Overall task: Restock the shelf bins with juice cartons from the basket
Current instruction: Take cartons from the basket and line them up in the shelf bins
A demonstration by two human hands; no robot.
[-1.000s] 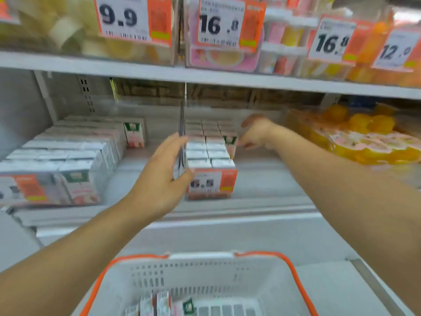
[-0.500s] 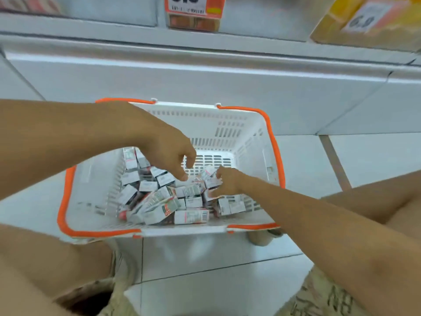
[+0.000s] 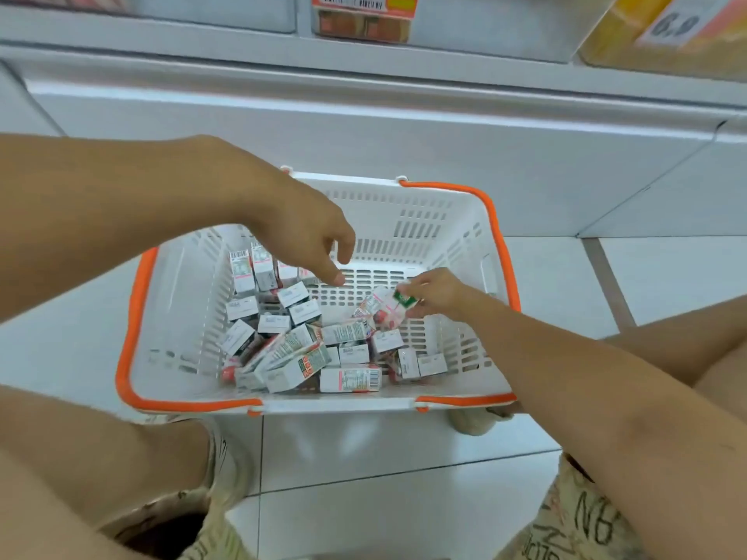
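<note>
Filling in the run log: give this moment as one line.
step: picking from basket | right hand: pinches one juice carton | left hand: over loose cartons, holding nothing | shelf: not reached

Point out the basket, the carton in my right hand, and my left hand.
basket (image 3: 501, 244): head view, orange rim.
carton (image 3: 384, 309): head view, its side.
left hand (image 3: 307, 236): head view, back of hand.

Bare forearms, no sleeves; beige shorts with dark printed lettering.

Left hand loose-fingered (empty), right hand pinching.
</note>
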